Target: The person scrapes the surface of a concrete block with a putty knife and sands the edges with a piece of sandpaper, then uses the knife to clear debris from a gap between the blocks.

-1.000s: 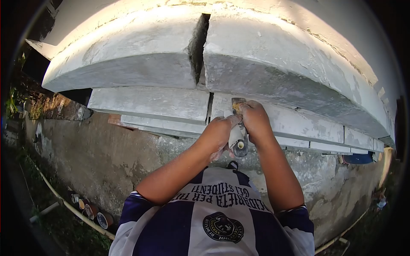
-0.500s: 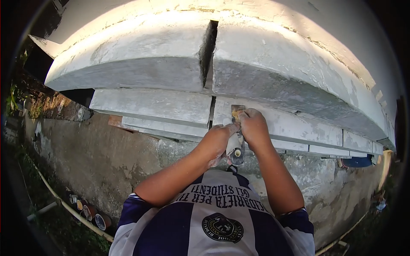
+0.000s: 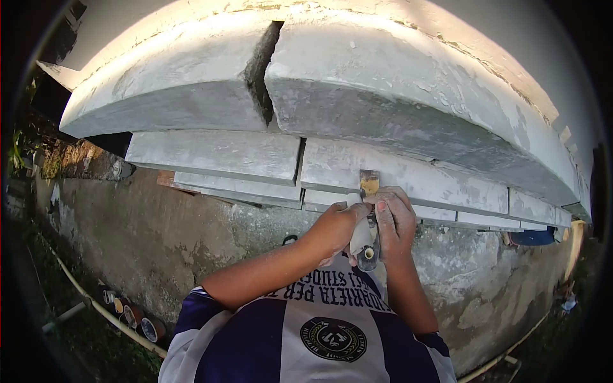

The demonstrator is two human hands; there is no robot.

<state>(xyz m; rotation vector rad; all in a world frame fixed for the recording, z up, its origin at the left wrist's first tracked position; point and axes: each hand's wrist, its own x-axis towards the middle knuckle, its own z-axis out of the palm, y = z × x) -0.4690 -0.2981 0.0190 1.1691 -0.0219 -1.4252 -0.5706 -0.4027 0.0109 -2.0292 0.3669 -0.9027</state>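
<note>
Head camera looks down over my chest at a stepped grey ledge (image 3: 217, 153) that runs along the wall from 9 o'clock to 3 o'clock. Its lowest lip ends just above my hands. Below it the rough concrete wall (image 3: 159, 236) drops away, with open room at 7 and 5 o'clock. A deep crack (image 3: 258, 76) splits the bulging top band at 11 o'clock, and a thinner seam (image 3: 300, 171) cuts the middle band at 10 o'clock from my hands.

The scraper (image 3: 369, 182) stands between my hands, its blade flat on the middle band at 12 o'clock and its handle end pointing back at my shirt (image 3: 306, 332). My left hand (image 3: 337, 226) is wrapped round the handle from 9 o'clock. My right hand (image 3: 396, 220) is closed on it from 3 o'clock, fingers laid along the shaft, and the two hands meet around the tool.

At 8 o'clock, well apart, a row of cans (image 3: 137, 319) sits beside a pale pipe (image 3: 86, 295). A blue thing (image 3: 533, 237) lies under the ledge at 3 o'clock. The top band overhangs the blade.
</note>
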